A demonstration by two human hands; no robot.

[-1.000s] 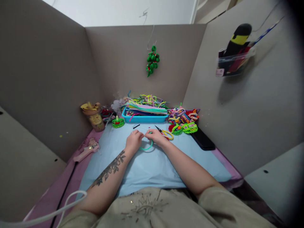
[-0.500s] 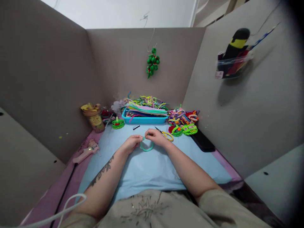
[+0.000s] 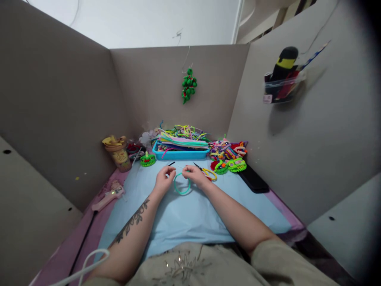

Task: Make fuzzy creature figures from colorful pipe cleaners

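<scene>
A teal pipe cleaner, bent into a ring, hangs between my hands just above the blue table cover. My right hand pinches it at its upper right side. My left hand is beside the ring's left side, fingers curled and thumb and fingertips close together. A faint pale line shows between the two hands, too thin to name. Whatever the left fingertips grip is too small to make out. Yellow-handled scissors lie just right of my right hand. A short black stick lies behind my left hand.
A blue tray of pipe cleaners stands at the back. Finished fuzzy pieces lie right of it, near a black case. At left are a cup and a pink glue gun. Grey panels enclose three sides.
My left hand has moved away from the ring's top, leaving a gap between the hands. The ring now hangs from my right hand. The view has tilted slightly up.
</scene>
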